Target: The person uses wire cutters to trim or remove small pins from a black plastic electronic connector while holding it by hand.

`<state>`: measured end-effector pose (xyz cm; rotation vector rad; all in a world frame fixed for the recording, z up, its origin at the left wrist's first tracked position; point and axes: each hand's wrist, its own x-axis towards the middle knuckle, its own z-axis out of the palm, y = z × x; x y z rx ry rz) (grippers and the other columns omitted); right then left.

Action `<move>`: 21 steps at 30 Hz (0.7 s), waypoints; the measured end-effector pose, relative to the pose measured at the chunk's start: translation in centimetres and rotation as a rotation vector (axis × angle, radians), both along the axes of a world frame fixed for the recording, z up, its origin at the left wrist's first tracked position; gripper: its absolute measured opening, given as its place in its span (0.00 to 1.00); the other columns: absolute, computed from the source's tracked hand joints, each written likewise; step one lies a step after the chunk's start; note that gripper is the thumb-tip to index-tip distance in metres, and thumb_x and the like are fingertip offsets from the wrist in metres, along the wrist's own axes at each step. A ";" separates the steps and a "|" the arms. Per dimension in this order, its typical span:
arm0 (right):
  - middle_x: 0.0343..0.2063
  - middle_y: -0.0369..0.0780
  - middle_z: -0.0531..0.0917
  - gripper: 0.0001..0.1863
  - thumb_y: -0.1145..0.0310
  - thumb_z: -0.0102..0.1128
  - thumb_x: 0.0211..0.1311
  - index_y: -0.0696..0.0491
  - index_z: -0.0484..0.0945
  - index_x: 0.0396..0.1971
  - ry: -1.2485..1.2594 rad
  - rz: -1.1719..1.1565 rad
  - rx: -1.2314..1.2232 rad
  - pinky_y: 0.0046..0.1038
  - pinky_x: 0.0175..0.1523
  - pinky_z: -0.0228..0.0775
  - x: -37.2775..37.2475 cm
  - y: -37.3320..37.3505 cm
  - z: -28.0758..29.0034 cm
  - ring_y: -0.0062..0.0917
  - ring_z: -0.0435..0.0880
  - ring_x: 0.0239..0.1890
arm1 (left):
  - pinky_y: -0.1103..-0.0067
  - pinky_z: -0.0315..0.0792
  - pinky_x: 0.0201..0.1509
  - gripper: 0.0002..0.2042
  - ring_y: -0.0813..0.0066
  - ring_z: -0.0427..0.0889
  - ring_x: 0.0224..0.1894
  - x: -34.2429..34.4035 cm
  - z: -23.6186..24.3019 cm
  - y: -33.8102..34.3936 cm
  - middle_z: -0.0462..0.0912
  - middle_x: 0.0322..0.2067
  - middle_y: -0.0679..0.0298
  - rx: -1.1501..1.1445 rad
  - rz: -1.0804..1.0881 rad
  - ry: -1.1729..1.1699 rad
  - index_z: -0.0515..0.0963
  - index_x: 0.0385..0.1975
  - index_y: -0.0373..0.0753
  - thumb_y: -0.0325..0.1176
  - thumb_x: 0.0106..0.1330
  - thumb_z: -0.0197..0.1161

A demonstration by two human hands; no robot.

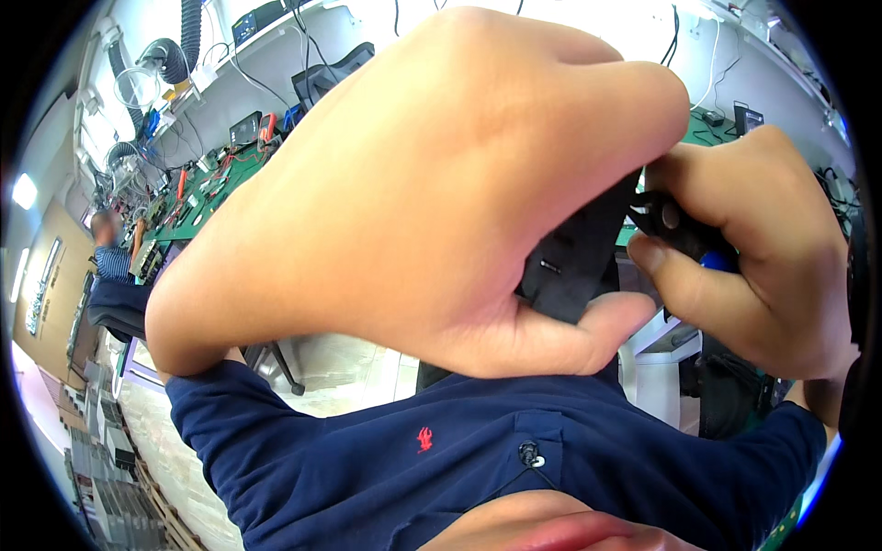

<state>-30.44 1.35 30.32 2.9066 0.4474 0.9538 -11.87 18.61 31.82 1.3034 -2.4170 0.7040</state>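
Observation:
My left hand [413,202] fills the middle of the view, close up, its fingers wrapped around a black flat object [574,266]. A small metallic piece shows on that object's dark face; most of the object is hidden behind my fingers and palm, so its kind is unclear. To the right, my right hand [776,248] is closed around small pliers [675,217] with a dark head, a round pivot and a bit of blue on the handle. The jaws of the pliers point left, at the edge of the black object; whether they touch it I cannot tell.
Behind my left hand runs a green workbench [202,197] with loose parts, cables and a red handheld meter [266,129]. A shelf [266,41] with cables hangs above it. At far left a person [112,257] sits near a dark chair [119,308].

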 end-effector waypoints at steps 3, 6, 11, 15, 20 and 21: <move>0.32 0.40 0.82 0.21 0.77 0.69 0.47 0.58 0.81 0.46 0.056 -0.063 -0.011 0.33 0.41 0.65 -0.3 0.2 0.8 0.34 0.76 0.32 | 0.70 0.71 0.38 0.26 0.55 0.75 0.34 0.2 -0.2 -0.9 0.75 0.34 0.53 -0.005 -0.041 -0.016 0.72 0.44 0.29 0.41 0.49 0.66; 0.31 0.41 0.82 0.21 0.76 0.68 0.47 0.58 0.81 0.45 -0.046 -0.077 -0.175 0.34 0.40 0.65 -1.2 0.1 1.9 0.36 0.77 0.31 | 0.71 0.71 0.38 0.27 0.57 0.75 0.34 -0.8 0.3 -0.7 0.75 0.35 0.54 -0.003 -0.017 -0.051 0.72 0.44 0.29 0.41 0.48 0.68; 0.30 0.44 0.80 0.17 0.71 0.67 0.50 0.59 0.80 0.42 -0.084 -0.029 0.020 0.35 0.38 0.65 -1.2 0.4 1.1 0.39 0.78 0.30 | 0.73 0.71 0.37 0.28 0.61 0.75 0.34 -2.1 -0.2 -0.1 0.75 0.35 0.55 -0.016 0.035 -0.108 0.72 0.45 0.28 0.42 0.48 0.69; 0.27 0.43 0.77 0.13 0.73 0.67 0.51 0.60 0.79 0.38 -0.068 -0.111 -0.183 0.35 0.36 0.64 -2.6 0.3 4.3 0.38 0.75 0.28 | 0.75 0.71 0.37 0.30 0.64 0.75 0.34 -1.0 1.1 -2.2 0.75 0.36 0.55 -0.080 -0.084 -0.073 0.71 0.46 0.28 0.43 0.48 0.71; 0.18 0.43 0.72 0.10 0.75 0.65 0.53 0.61 0.78 0.35 -0.041 0.290 -0.009 0.32 0.27 0.60 -0.1 -0.5 5.0 0.38 0.71 0.19 | 0.76 0.71 0.37 0.32 0.67 0.75 0.35 -1.0 3.1 1.2 0.75 0.37 0.56 -0.114 -0.009 -0.005 0.71 0.47 0.28 0.44 0.48 0.73; 0.18 0.43 0.72 0.09 0.76 0.64 0.54 0.61 0.79 0.36 -0.093 0.192 -0.043 0.32 0.27 0.60 -0.4 -0.5 4.8 0.38 0.71 0.18 | 0.77 0.71 0.37 0.32 0.68 0.75 0.35 -0.4 3.5 2.1 0.75 0.37 0.57 -0.121 0.007 0.018 0.71 0.47 0.28 0.44 0.48 0.73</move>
